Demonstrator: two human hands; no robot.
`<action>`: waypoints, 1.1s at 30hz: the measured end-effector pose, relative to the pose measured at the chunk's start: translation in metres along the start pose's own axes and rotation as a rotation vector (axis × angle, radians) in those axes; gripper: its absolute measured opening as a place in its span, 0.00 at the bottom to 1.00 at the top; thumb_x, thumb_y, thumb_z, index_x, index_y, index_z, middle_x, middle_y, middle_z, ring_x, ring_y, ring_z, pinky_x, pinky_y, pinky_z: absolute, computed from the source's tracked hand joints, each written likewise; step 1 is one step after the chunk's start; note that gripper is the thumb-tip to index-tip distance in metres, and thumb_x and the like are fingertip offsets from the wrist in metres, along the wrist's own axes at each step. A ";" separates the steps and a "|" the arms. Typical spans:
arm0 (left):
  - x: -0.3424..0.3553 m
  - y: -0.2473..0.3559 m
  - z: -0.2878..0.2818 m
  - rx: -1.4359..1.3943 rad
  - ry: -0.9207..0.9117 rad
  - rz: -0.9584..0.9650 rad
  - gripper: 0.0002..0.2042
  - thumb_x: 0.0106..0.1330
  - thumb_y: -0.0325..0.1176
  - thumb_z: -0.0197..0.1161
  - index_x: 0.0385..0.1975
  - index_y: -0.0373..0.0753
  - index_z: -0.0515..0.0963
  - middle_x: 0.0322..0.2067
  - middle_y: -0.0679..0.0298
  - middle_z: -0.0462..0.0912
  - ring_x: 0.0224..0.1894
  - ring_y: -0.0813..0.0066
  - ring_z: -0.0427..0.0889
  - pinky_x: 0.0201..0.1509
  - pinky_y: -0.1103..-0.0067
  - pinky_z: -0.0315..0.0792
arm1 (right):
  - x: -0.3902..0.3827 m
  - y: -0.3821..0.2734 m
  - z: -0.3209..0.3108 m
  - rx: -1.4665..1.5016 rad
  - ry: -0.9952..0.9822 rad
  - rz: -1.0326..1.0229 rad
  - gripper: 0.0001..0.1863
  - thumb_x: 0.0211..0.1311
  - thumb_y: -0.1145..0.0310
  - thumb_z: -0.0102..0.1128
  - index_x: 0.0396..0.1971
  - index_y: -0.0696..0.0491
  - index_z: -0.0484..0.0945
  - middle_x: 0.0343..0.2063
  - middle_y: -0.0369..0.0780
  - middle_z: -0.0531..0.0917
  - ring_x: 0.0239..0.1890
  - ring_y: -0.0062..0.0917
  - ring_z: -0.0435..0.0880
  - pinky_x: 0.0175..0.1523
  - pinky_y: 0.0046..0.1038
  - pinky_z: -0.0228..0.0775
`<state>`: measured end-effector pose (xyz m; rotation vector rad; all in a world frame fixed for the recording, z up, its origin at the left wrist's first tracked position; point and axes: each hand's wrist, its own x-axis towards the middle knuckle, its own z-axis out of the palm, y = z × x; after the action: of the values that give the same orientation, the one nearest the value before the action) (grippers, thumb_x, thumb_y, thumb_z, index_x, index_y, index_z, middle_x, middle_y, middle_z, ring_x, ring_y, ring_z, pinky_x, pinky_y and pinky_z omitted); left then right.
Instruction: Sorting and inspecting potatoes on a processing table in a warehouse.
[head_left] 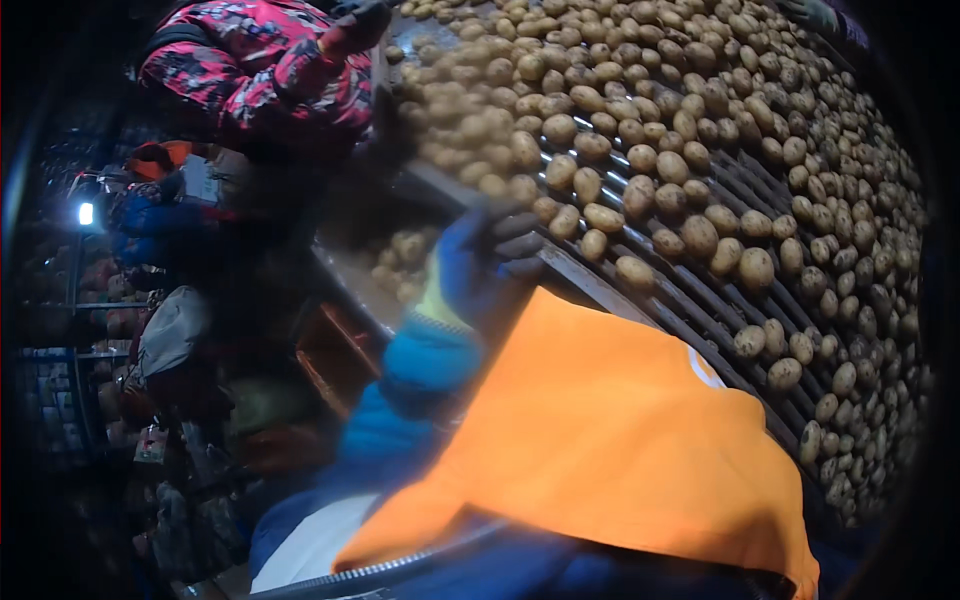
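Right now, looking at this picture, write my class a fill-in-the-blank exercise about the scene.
1. The roller conveyor is covered with many ____.
2. The person's left hand, in a blue glove, rests at the conveyor's ____ edge.
3. The garment across the lower picture is coloured ____.
4. A co-worker's sleeve at the upper left is patterned in black and ____.

Missing words: potatoes; left; orange; red

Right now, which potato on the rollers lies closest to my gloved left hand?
The potato just right of the left hand, lowest of the small cluster at the roller bed's near edge.
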<state>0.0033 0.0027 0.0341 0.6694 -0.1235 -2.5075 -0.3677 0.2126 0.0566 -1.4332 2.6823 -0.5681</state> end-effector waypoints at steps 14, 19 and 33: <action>0.002 -0.001 -0.011 0.022 0.067 0.065 0.09 0.75 0.39 0.57 0.33 0.46 0.68 0.26 0.74 0.62 0.26 0.83 0.62 0.26 0.86 0.57 | 0.011 0.001 -0.004 0.035 0.027 -0.001 0.21 0.74 0.64 0.57 0.61 0.58 0.77 0.52 0.48 0.86 0.55 0.40 0.85 0.63 0.36 0.75; 0.015 0.003 -0.010 -0.045 -0.260 -0.048 0.08 0.72 0.39 0.60 0.34 0.46 0.69 0.29 0.73 0.61 0.30 0.79 0.64 0.29 0.82 0.62 | 0.018 0.012 -0.011 0.173 0.164 0.068 0.22 0.74 0.63 0.56 0.62 0.58 0.76 0.53 0.48 0.86 0.56 0.41 0.84 0.65 0.37 0.74; 0.078 -0.062 0.023 1.989 -0.472 0.714 0.23 0.68 0.29 0.66 0.64 0.38 0.76 0.59 0.47 0.80 0.61 0.49 0.80 0.66 0.64 0.73 | -0.143 0.019 -0.007 -0.272 -0.144 0.373 0.33 0.61 0.57 0.72 0.63 0.57 0.75 0.56 0.54 0.80 0.56 0.51 0.79 0.60 0.44 0.74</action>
<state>-0.0947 0.0132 0.0065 0.3995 -2.5330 -1.0373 -0.3028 0.3403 0.0387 -0.9274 2.8817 -0.0725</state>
